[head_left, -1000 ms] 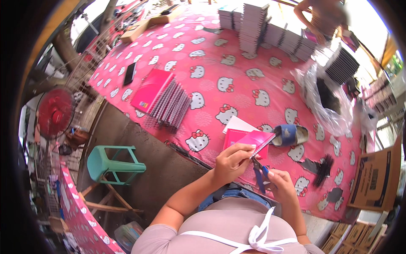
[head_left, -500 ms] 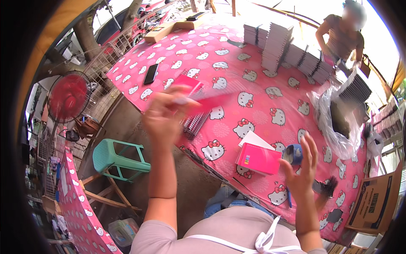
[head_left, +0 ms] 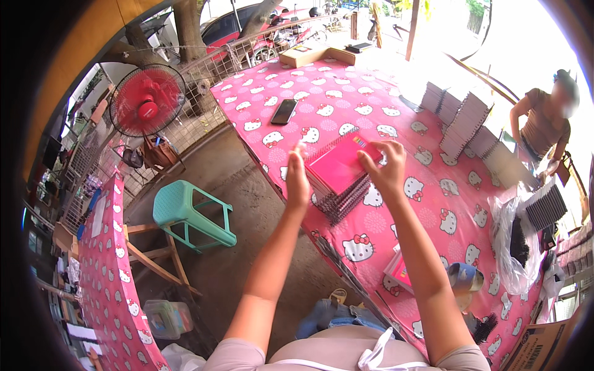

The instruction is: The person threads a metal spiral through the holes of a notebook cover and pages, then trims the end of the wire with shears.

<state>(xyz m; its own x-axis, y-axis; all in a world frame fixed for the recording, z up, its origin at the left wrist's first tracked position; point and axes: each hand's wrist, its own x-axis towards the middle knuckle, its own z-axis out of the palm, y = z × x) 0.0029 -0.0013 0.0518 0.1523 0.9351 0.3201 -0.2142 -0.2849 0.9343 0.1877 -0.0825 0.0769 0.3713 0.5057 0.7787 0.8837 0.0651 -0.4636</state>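
Observation:
A pink-covered spiral notebook (head_left: 341, 167) lies on top of a small stack of notebooks (head_left: 344, 201), whose dark coils show along the near side. My left hand (head_left: 297, 180) is held edge-on with its fingers stretched out, beside the stack's left end. At the opposite end, my right hand (head_left: 388, 166) has its thumb and curled fingers at the top notebook's right corner. Its fingertips are partly hidden. Below my right forearm, another pink notebook (head_left: 399, 272) shows in part, with a blue roll (head_left: 465, 277) to its right.
The table wears a pink patterned cover (head_left: 359, 226). A black phone (head_left: 284, 112) lies beyond the stack. Tall notebook piles (head_left: 465, 123), a plastic bag (head_left: 510, 247) and another person (head_left: 544, 120) are at the right. A green stool (head_left: 192, 213) and red fan (head_left: 148, 102) stand left.
The pink notebook my left hand was swinging in a blur now rests on the stack. My right hand has moved left and away from me to it. The view has turned left.

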